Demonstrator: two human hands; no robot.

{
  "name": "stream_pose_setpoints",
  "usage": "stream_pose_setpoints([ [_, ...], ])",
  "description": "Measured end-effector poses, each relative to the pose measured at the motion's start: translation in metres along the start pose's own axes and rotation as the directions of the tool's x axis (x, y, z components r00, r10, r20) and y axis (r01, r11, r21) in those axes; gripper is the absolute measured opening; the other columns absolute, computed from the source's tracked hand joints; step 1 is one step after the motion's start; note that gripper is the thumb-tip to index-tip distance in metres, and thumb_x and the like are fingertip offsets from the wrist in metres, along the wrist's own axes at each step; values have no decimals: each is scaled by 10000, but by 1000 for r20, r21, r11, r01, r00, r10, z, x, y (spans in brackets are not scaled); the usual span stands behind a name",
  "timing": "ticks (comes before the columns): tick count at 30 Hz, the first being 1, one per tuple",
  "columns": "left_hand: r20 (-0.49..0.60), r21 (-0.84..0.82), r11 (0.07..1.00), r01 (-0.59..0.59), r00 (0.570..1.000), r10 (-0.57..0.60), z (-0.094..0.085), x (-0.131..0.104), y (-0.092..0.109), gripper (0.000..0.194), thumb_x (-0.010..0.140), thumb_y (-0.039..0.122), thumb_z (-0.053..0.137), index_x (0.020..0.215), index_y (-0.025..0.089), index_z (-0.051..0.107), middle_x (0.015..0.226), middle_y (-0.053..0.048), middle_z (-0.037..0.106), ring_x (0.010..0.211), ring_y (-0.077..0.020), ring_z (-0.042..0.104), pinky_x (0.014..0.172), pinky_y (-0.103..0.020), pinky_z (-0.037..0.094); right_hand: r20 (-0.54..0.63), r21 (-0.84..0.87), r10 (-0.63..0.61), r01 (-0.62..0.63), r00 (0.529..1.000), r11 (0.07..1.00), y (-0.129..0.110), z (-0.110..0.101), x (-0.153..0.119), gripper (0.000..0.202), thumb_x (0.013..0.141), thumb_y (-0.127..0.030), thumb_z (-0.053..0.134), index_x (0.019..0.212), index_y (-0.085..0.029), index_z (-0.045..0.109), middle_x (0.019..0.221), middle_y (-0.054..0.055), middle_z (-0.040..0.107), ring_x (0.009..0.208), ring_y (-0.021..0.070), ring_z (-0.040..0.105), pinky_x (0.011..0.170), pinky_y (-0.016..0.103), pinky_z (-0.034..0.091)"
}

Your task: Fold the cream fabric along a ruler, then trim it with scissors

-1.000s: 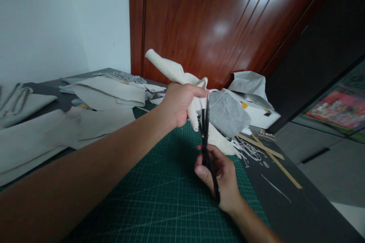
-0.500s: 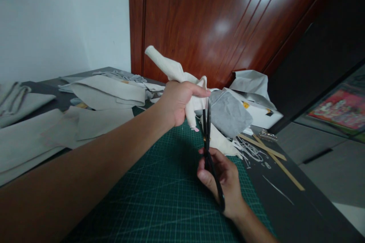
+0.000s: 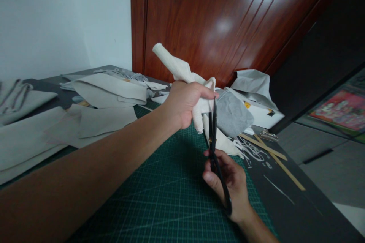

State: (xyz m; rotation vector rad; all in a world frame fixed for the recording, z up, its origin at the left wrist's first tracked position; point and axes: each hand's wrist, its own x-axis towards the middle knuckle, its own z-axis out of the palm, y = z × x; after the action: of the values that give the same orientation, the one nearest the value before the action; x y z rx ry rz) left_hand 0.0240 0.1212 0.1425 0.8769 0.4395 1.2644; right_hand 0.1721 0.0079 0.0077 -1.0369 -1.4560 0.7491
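Observation:
My left hand point(image 3: 188, 102) is closed on a cream ribbed cloth point(image 3: 175, 65), held up above the green cutting mat point(image 3: 171, 190). One end of the cloth sticks out to the upper left, and another part hangs below my fingers. My right hand point(image 3: 228, 182) grips the handles of black scissors point(image 3: 212, 136). Their blades point up and away, slightly apart, with the tips at the cloth's right edge beside my left thumb.
Cut pale fabric pieces point(image 3: 105, 121) lie on the left. To the right are a grey cloth point(image 3: 234, 112), a white box point(image 3: 265, 115), wooden strips point(image 3: 281, 163) and thin scraps point(image 3: 253, 152) on the dark table point(image 3: 308, 201). A reddish-brown wooden panel point(image 3: 194, 19) stands behind.
Both hands, with the cloth and the scissors, have shifted a little to the right. A small pink bit below the cloth no longer shows.

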Motion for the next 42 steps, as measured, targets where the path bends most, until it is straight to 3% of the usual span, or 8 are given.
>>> stream_pose_setpoints([
  [11,28,-19,1000,3,1000,-3,-2,2,2,296,533,3,742,755,153,616,826,-100,699,896,-338,716,812,-499,578,-23,-35,-2,1,1000,999,-4,-1,-2,358,773,-348,934,1066,-221,772,662,-39,625,543,131,540,495,230,457],
  [25,-41,-37,999,-10,999,8,-2,4,11,340,511,-36,742,758,154,607,849,-85,689,870,-308,706,817,-504,589,-26,-93,19,-21,999,995,-4,-1,-3,346,769,-372,929,1041,-220,779,643,-35,633,511,128,538,461,220,450],
  [31,-16,-8,998,-62,998,62,-4,4,9,323,511,-5,754,752,154,609,850,-94,698,889,-312,709,827,-490,583,-17,-101,25,-26,1000,995,-4,-1,-3,328,784,-371,919,1041,-222,781,636,-37,630,507,125,539,469,217,454],
  [42,-16,46,998,-48,999,49,-5,3,8,332,513,-3,761,754,157,597,861,-89,692,874,-302,700,808,-488,582,-5,-104,36,-37,999,994,-1,-1,-5,311,805,-375,907,1050,-237,774,632,-47,629,485,124,532,460,231,445],
])
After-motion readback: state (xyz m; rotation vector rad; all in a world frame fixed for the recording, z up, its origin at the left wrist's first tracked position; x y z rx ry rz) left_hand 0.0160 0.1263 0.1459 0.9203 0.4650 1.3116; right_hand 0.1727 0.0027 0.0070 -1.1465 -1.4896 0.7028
